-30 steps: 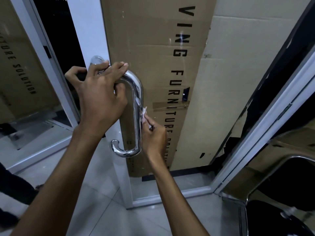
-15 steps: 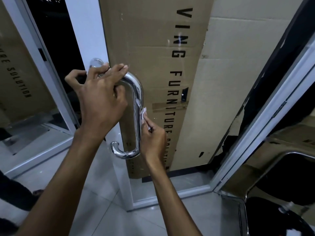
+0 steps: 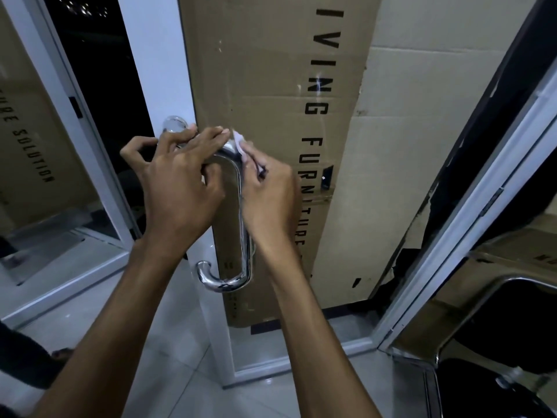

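A tall brown cardboard box (image 3: 271,70) printed with black letters is standing upright behind the glass of the door (image 3: 156,55), and a paler cardboard sheet (image 3: 416,152) is leaning against its right side. The box is showing only its flat face, so what it is holding cannot be told.

The door handle (image 3: 244,254) is sitting on the door's white stile, in front of the box. It is a polished chrome tube running down from a round mount at the top, bending at both ends, and finishing in a hooked curve at the bottom. Its surface is mirroring the brown cardboard and the hands.

The left hand (image 3: 177,188) is gripping the upper bend of the handle, with its fingers curling over the tube and the thumb spreading out to the left. The right hand (image 3: 268,194) is pressing in from the right side at the same bend, just beside the left fingertips. Its thumb and forefinger are closing in a pinch on a small white scrap (image 3: 239,143), which is lying against the chrome. Its other fingers are folding into the palm.
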A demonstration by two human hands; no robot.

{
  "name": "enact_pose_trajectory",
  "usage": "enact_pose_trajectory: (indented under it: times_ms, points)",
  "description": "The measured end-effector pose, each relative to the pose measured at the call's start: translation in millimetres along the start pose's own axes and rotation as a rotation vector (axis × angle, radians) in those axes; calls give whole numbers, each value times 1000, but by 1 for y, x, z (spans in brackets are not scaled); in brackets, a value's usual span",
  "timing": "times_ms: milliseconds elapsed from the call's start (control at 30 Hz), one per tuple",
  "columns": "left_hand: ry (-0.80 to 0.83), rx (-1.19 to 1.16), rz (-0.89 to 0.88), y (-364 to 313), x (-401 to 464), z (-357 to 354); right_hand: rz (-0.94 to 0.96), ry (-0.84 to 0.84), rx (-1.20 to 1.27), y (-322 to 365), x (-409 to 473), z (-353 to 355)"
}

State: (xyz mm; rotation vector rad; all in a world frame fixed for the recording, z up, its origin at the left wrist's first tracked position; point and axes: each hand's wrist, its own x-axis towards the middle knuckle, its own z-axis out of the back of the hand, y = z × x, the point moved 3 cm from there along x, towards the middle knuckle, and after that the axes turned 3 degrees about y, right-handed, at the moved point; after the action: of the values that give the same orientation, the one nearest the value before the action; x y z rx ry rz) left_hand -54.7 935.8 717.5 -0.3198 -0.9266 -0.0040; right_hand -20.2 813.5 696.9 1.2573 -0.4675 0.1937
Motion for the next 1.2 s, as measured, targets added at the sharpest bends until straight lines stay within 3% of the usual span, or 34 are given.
enact_pose_trajectory:
  times_ms: [100,300,533,833,1033,1200]
  points:
    - [6,22,-1,2,0,-1,127,-2,-217,7,-1,0]
    - [4,-50,-15,5,-2,0,-109,9,-201,-23,-17,7]
    - [-51,-89,-9,6,4,2,191,-18,-238,-4,-8,-9]
    - [-77,-43,-9,3,0,-2,-115,-40,94,-60,-29,-10]
    - [-88,8,13,4,-5,-12,-287,33,128,-91,-46,-16]
    - [-95,58,10,1,-12,-23,-267,67,167,-90,-40,-11]
